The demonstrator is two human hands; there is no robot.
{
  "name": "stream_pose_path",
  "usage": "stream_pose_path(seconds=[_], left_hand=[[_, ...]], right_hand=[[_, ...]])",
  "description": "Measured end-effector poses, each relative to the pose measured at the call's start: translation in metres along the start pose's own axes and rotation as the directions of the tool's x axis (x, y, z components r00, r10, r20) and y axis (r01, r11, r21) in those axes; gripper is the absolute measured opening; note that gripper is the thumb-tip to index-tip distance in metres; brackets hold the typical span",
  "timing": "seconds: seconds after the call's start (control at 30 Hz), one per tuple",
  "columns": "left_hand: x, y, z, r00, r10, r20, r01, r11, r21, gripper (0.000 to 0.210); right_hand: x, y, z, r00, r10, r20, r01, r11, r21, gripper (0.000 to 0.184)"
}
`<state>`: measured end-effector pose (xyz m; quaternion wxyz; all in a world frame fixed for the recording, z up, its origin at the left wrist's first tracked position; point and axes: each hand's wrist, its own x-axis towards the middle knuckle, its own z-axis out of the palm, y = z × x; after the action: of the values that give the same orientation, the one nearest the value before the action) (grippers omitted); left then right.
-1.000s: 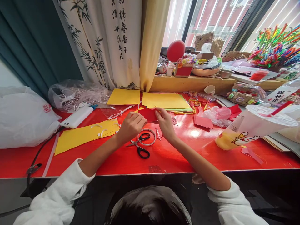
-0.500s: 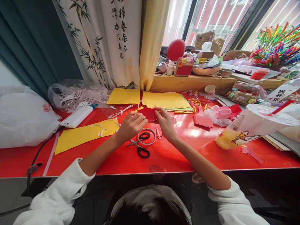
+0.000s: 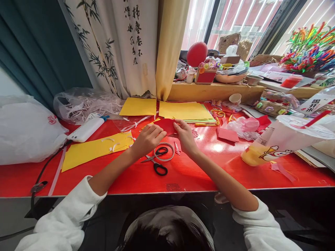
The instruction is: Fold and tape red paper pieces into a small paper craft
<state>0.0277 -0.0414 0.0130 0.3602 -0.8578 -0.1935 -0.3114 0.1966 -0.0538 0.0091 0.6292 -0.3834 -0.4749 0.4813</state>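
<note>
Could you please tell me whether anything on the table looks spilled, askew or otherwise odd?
Nothing looks clearly spilled. The drink cup at the right seems to lean, perhaps only from lens distortion. Near the left hand, the open scissors overlap a ring-shaped roll, which looks untidy.

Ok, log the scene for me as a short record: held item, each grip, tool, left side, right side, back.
Held item: red paper
Left grip: closed on the paper's left side
Right grip: pinching its right side
Tool: scissors on the red table, untouched, one handle overlapping a ring
Left side: long yellow paper
Right side: cup with a red straw
Back: yellow sheets
</note>
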Motion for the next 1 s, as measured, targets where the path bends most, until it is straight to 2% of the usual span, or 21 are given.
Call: stream_pose_path(seconds=[0.43,0.6,0.77,1.0], left_hand=[[-0.0018,0.0022,0.003,0.998,-0.058,0.024,0.061,0.991,-0.123,0.014],[0.0001,0.0021,0.0036,0.996,-0.09,0.026,0.091,0.994,-0.053,0.01],[-0.0005,0.0018,0.0046,0.995,-0.096,0.03,0.096,0.995,0.023,0.009],[-0.0004,0.0023,0.0056,0.996,-0.087,0.023,0.087,0.996,0.016,0.012]], right_hand=[[0.0017,0.0049,-0.0028,0.998,-0.068,0.006,0.069,0.992,-0.109,0.023],[0.0023,0.0075,-0.0039,0.993,-0.12,0.016,0.121,0.98,-0.155,0.021],[0.0003,0.0049,-0.0015,0.99,-0.132,0.047,0.137,0.982,-0.126,0.02],[0.0008,0.0025,-0.0013,0.997,-0.083,0.008,0.083,0.988,-0.128,0.019]])
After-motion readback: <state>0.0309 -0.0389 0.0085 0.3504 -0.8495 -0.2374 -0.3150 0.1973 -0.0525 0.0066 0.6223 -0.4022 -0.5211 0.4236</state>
